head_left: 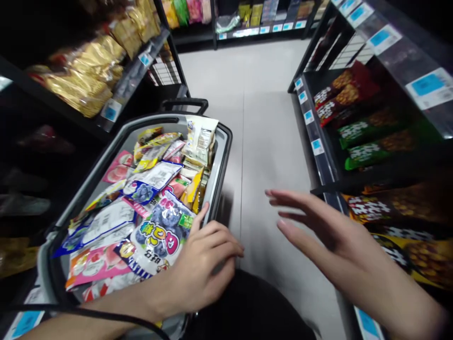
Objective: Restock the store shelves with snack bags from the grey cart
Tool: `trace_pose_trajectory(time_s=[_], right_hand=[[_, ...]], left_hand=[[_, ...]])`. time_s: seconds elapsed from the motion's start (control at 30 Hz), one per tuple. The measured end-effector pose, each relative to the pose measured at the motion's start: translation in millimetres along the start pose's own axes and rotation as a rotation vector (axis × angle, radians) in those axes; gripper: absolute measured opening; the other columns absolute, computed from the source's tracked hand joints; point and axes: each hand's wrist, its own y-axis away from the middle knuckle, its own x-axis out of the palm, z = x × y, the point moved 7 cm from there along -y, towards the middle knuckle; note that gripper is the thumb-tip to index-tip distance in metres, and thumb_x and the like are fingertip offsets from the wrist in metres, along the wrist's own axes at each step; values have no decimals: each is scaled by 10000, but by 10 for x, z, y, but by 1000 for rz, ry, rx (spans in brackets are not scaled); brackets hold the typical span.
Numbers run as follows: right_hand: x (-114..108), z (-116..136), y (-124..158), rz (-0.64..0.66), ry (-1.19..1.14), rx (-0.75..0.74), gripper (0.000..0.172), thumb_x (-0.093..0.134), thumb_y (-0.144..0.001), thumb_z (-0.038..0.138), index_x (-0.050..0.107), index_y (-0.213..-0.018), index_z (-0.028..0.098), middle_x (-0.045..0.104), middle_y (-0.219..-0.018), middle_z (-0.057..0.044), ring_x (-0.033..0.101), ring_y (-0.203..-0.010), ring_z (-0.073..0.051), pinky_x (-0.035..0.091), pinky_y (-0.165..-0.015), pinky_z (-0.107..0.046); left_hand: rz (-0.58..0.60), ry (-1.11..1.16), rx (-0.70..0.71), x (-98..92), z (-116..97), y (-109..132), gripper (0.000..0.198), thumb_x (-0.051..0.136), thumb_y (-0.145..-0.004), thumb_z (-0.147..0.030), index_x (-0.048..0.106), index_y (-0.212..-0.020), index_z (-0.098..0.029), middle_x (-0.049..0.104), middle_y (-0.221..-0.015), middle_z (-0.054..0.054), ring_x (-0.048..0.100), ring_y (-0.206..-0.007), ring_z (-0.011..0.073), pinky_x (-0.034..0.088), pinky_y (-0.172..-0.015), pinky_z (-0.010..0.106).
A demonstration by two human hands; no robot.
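Note:
A grey shopping basket (pixel 220 158) with a black edge stands at the left, filled with snack bags. My left hand (pixel 208 259) lies over its right rim, one finger stretched along the edge and the others curled over the outer side. Beside that hand is a white and purple gummy candy bag (pixel 159 233) with blueberries printed on it. A pink peach-printed bag (pixel 97 264) and a blue and white bag (pixel 109 222) lie near it. My right hand (pixel 322 226) is open in the air over the aisle, fingers apart, with nothing in it, near the right shelf.
The right shelf holds red snack bags (pixel 334 97), green bags (pixel 371 137) and yellow-black bags (pixel 421 259). Gold-wrapped packs (pixel 85 71) sit on the left shelf. A grey tiled floor (pixel 260 118) runs between them to a back shelf (pixel 262 30). A black cable (pixel 102 314) crosses my left forearm.

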Motion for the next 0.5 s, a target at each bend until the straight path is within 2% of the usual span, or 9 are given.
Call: trace_pose_trajectory(time_s=[0.07,0.17,0.23,0.3,0.4,0.5], right_hand=[[124,163,-456,-42,5,-85,410,663,-943,398,670,-1343,307,680,-1362,-97,685,-1206,-302,616,-977,-494],[389,353,-1150,-75,77,-242,346,672,-918,365,725,-1248,274,640,-1397,-111,526,-1399,-361,450,-1136,-622],[602,383,-1554,-67,168,-297,346,672,-899,330,740,-1223,232,615,-1423,-141,423,-1469,-406,340,-1182,-684],[815,320,-1862,-16,249,-295,382,672,-873,299,738,-1230,183,573,-1471,-173,360,-1495,-439,295,-1195,-699],[998,174,-2079,42,300,-285,422,647,-863,270,719,-1264,160,528,-1519,-175,356,-1491,-442,299,-1204,-683],[953,175,-2018,-12,254,-378,447,632,-872,243,690,-1311,177,553,-1494,-148,404,-1461,-408,315,-1211,-665]], left_hand=[[-7,4,-8,14,13,14,196,554,-919,-98,683,-989,-228,773,-993,-44,684,-998,137,-51,-1321,542],[-2,14,-14,46,38,37,189,555,-912,-104,678,-984,-228,765,-981,-49,676,-1002,138,-63,-1316,535],[-8,27,-2,55,49,50,191,555,-909,-112,678,-993,-231,765,-984,-47,674,-998,143,-66,-1314,537],[-26,39,12,53,58,60,190,559,-903,-116,680,-992,-233,766,-978,-45,673,-990,147,-51,-1315,536],[-49,55,21,49,72,71,179,566,-902,-121,683,-984,-229,766,-965,-47,672,-984,144,-13,-1322,517],[-47,64,22,57,71,78,180,575,-902,-124,687,-997,-228,765,-979,-49,669,-990,137,15,-1326,503]])
